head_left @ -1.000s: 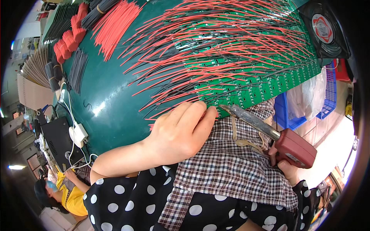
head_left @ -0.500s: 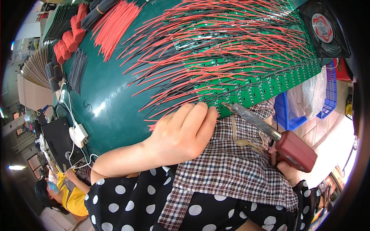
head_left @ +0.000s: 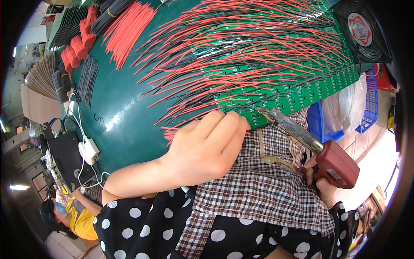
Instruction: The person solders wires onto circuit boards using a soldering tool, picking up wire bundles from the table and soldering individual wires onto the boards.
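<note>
Circuit boards (head_left: 302, 93) are lying in a row along the near edge of the green tabletop (head_left: 125, 112), wires (head_left: 258, 39) fanning far. Left hand (head_left: 207, 146) is pressing there, grip clenched. Right hand (head_left: 321, 181) is grasping the soldering iron (head_left: 310, 144); its tip risks burning nearby fingers.

The room is brightly and evenly lit, with colours strong and saturated. A soft white glare streak sits on the glossy green tabletop (head_left: 113, 122) at the near left, and a paler sheen spreads across its far left part. Shadows are faint; only a mild one lies under the left hand (head_left: 206, 146). Daylight washes out the far left corner and the floor at the near right. The fisheye lens bends every straight edge, squeezing things toward a black circular rim. The centre is sharp; the edges soften, and the soldering iron (head_left: 315, 149) looks slightly smeared.
</note>
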`<action>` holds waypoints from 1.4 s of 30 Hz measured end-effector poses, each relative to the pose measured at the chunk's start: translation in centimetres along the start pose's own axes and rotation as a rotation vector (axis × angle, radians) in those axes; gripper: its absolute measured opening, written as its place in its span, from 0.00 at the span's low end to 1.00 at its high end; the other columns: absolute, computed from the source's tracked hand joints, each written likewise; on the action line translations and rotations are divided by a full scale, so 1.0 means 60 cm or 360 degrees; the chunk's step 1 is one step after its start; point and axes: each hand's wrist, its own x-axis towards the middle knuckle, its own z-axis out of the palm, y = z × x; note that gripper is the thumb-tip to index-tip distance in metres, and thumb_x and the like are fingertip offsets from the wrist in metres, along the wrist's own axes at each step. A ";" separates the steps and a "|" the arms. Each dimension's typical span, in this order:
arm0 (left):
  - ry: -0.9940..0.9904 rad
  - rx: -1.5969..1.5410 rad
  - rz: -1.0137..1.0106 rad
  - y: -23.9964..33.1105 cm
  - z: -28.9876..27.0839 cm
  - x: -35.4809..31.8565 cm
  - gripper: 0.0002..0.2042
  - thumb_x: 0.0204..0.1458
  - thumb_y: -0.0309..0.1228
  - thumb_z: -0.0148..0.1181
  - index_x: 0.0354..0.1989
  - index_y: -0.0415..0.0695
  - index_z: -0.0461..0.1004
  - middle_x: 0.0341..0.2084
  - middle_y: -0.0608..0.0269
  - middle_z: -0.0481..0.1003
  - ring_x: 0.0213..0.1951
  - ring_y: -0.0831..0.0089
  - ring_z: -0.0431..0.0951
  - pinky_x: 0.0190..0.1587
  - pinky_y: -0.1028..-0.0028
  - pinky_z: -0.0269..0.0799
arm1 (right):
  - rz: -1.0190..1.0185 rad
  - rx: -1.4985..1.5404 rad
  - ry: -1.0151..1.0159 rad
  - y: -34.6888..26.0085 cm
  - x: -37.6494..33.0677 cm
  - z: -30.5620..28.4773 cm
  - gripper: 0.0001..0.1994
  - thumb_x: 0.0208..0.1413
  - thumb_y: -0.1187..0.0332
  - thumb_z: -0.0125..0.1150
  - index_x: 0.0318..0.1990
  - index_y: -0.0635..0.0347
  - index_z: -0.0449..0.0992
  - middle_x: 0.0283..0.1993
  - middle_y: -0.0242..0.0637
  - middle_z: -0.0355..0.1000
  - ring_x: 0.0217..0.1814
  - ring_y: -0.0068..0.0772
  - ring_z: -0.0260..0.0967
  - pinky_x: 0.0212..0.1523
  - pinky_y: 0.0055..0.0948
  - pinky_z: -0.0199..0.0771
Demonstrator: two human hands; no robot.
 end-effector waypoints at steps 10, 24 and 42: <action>-0.0017 0.0153 0.0131 0.004 0.012 0.010 0.15 0.34 0.20 0.61 0.36 0.31 0.75 0.25 0.58 0.69 0.24 0.70 0.70 0.23 0.75 0.68 | 0.0060 0.0060 -0.0033 -0.007 0.004 -0.016 0.30 0.36 0.64 0.73 0.47 0.69 0.70 0.36 0.35 0.72 0.29 0.20 0.65 0.30 0.19 0.63; -0.0030 0.0096 0.0041 0.006 0.017 0.009 0.16 0.33 0.22 0.61 0.35 0.31 0.75 0.26 0.58 0.69 0.24 0.69 0.70 0.25 0.75 0.69 | 0.0164 0.0214 0.0047 -0.002 0.001 -0.014 0.33 0.34 0.63 0.75 0.49 0.67 0.68 0.33 0.31 0.72 0.30 0.18 0.66 0.31 0.16 0.64; -0.0102 0.0184 0.0112 0.004 0.006 0.009 0.13 0.37 0.22 0.61 0.35 0.34 0.75 0.27 0.60 0.69 0.24 0.70 0.70 0.24 0.76 0.67 | 0.0016 -0.0034 -0.0078 0.028 -0.014 -0.042 0.38 0.38 0.67 0.73 0.58 0.71 0.62 0.41 0.40 0.73 0.34 0.25 0.68 0.36 0.25 0.68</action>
